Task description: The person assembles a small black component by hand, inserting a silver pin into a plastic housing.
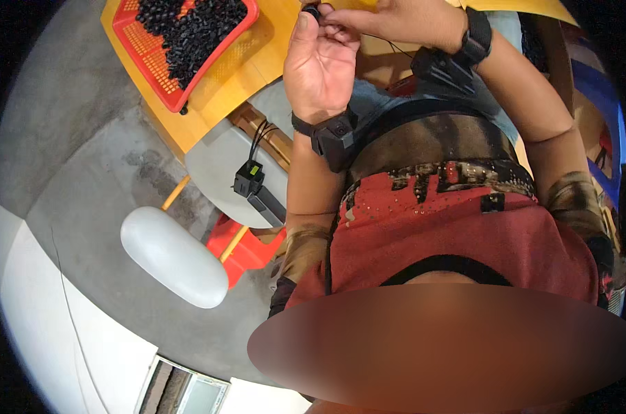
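At the top edge, my left hand (323,72) is palm up, its thumb and fingers closed round a small black part (312,11) with a rounded end. My right hand (413,26) reaches across from the right, its fingertips pinched at the same part. The picture's upper edge cuts off some of the fingers, and the part's full shape is hidden. Left of my hands stands a red plastic basket (213,61) with perforated walls, holding a heap of small black parts (197,34).
The basket stands on a yellow table (257,65). A small black piece (184,110) lies beside its near corner. Below are a grey chair (209,172) with a padded back (175,257), a black cabled device (249,181) and a red plastic stool (247,255). Black devices are strapped to both wrists.
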Demonstrator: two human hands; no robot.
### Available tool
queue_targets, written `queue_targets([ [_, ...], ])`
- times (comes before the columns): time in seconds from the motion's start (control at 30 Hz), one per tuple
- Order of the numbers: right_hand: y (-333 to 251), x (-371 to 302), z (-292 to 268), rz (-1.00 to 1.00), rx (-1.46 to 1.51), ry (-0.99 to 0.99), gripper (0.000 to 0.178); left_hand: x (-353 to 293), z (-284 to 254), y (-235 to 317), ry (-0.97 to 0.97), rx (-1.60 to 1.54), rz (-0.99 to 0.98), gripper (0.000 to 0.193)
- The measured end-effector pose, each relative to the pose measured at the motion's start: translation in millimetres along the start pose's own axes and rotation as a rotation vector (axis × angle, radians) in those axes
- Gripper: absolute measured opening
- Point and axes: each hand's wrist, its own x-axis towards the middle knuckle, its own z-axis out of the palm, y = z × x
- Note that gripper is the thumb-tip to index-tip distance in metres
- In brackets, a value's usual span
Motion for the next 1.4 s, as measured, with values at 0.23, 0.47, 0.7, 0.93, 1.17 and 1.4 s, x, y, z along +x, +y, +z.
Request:
queue_targets([
  [0.23,-2,-1,13,-0.096,-0.080,0.166,0.031,0,12,-6,-0.013,0.053,0.020,0.038],
  [0.47,22,6,20,-0.481,-0.157,0.384,0.028,0,9,-5,-0.023,0.143,-0.019,0.048],
  [0.7,46,2,13,-0.573,-0.072,0.265,0.030,1,17,-4,-0.109,0.411,0.120,0.036],
  [0.93,-7,-10,-8,0.079,0.295,0.213,0.058,2,15,1,-0.257,0.269,0.100,0.041],
  [1.17,-13,-8,10,0.108,0.565,0.204,0.061,-3,21,0,-0.344,0.195,0.044,0.042],
  [1.4,-25,-10,22,0.285,0.552,0.048,0.046,-13,25,-12,-0.345,0.288,0.110,0.041],
])
